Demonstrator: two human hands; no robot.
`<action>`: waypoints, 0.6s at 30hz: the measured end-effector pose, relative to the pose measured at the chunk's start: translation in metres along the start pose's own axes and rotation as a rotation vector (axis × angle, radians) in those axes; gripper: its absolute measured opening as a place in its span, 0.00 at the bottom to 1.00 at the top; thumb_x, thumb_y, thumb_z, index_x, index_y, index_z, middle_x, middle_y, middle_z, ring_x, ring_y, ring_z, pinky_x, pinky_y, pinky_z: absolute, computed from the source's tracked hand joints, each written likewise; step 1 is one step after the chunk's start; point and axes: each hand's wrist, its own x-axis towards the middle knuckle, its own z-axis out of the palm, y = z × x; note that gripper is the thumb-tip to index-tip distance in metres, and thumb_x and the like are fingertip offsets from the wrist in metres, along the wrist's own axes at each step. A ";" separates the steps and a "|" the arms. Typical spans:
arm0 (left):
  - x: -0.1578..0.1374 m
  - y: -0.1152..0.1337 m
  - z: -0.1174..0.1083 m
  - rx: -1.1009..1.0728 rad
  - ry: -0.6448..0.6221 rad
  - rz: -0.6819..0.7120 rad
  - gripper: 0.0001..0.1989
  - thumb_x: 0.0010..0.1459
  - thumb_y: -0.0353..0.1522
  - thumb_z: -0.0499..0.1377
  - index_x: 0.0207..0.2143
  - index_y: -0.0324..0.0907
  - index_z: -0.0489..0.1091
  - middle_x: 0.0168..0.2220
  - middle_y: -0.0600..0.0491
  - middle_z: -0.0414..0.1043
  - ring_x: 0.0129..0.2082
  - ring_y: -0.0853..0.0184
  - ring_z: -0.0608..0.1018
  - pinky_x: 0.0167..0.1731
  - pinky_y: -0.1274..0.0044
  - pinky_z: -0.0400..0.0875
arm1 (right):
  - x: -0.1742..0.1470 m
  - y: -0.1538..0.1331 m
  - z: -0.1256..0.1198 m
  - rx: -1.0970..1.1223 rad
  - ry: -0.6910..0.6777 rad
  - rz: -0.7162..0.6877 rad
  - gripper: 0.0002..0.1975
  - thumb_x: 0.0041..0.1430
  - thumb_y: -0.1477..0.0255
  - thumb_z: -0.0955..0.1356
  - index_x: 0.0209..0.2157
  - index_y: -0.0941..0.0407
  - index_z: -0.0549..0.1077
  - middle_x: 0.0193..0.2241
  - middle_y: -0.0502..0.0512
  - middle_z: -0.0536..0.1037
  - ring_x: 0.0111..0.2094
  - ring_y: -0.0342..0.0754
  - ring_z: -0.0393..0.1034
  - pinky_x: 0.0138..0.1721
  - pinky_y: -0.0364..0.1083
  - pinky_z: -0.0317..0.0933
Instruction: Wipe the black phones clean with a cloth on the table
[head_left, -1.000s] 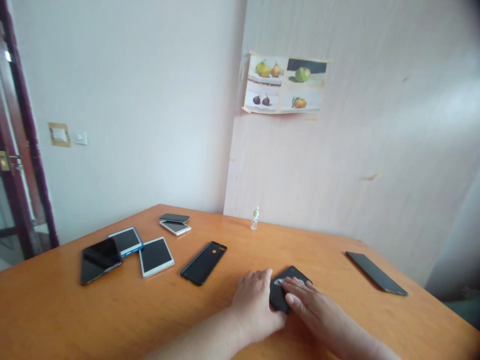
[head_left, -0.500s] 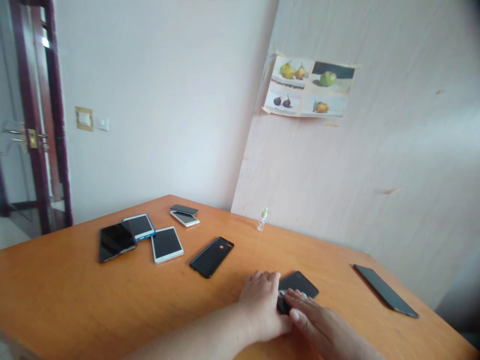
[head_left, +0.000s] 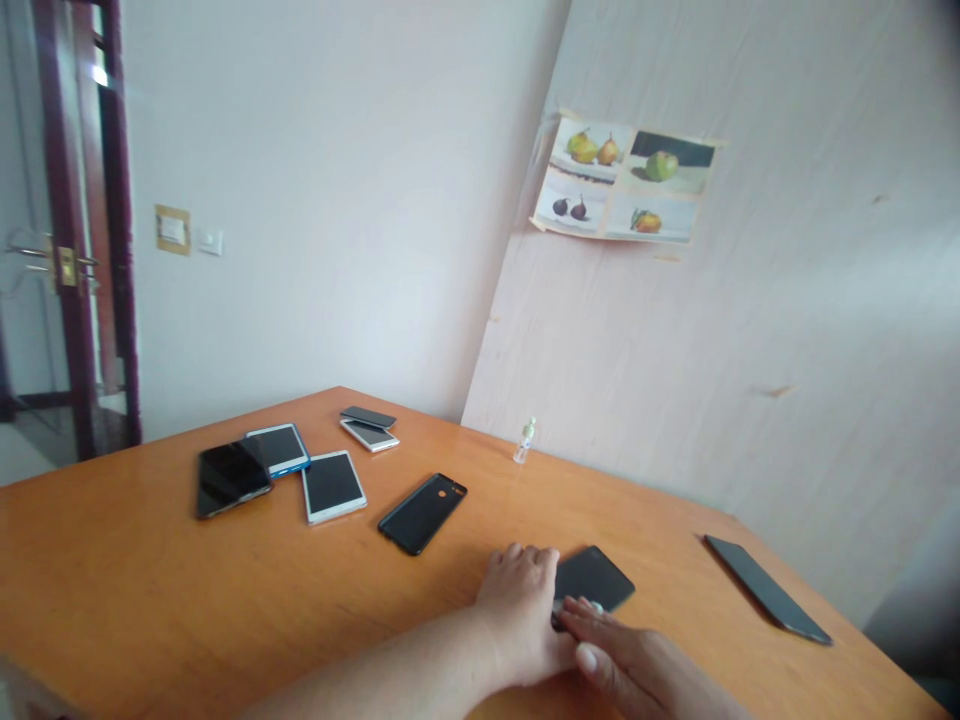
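Note:
A dark phone (head_left: 596,580) lies on the wooden table, its near part covered by my hands. My left hand (head_left: 517,605) is closed along its left side, steadying it against the tabletop. Fingers together, my right hand (head_left: 622,645) presses low on the phone's surface, close against the left hand. A bit of white material, like a tissue (head_left: 597,607), peeks out at the right fingers; most of it is hidden beneath them. To the left of my hands rests an empty black phone case (head_left: 424,513) with a round hole.
Several phones lie at the left: a black one (head_left: 234,478), a blue-edged one (head_left: 277,448), a white one (head_left: 334,487) and a stacked pair (head_left: 369,425). A small clear bottle (head_left: 525,441) stands near the wall. A dark flat slab (head_left: 765,588) lies by the right edge.
My right hand has slid toward me down the phone, baring more of its surface. Less of the white material shows. The left hand stays in place.

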 end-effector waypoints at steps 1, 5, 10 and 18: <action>0.000 0.001 -0.001 0.010 -0.007 -0.005 0.29 0.46 0.46 0.59 0.50 0.43 0.64 0.45 0.44 0.72 0.47 0.50 0.71 0.47 0.61 0.65 | 0.001 0.006 -0.001 0.002 0.018 0.022 0.30 0.65 0.50 0.57 0.59 0.51 0.68 0.60 0.54 0.65 0.62 0.56 0.59 0.64 0.55 0.50; 0.001 0.002 -0.001 0.033 -0.010 -0.005 0.25 0.41 0.40 0.61 0.44 0.44 0.65 0.44 0.46 0.72 0.44 0.52 0.72 0.44 0.63 0.67 | 0.016 0.060 0.001 -0.109 0.163 0.186 0.33 0.65 0.50 0.56 0.60 0.57 0.67 0.61 0.60 0.64 0.64 0.56 0.54 0.65 0.57 0.45; 0.002 0.000 0.001 0.016 0.007 0.001 0.25 0.41 0.40 0.61 0.44 0.44 0.66 0.43 0.45 0.72 0.43 0.51 0.72 0.43 0.62 0.67 | 0.023 0.078 0.007 -0.165 0.238 0.210 0.33 0.65 0.51 0.56 0.59 0.60 0.67 0.60 0.62 0.65 0.63 0.57 0.55 0.65 0.58 0.46; 0.000 -0.002 0.002 -0.007 0.025 0.023 0.28 0.48 0.47 0.58 0.49 0.42 0.65 0.44 0.44 0.72 0.45 0.50 0.71 0.46 0.61 0.66 | 0.008 0.012 0.006 -0.009 -0.014 -0.056 0.28 0.66 0.52 0.57 0.60 0.52 0.67 0.61 0.55 0.65 0.62 0.55 0.57 0.64 0.54 0.49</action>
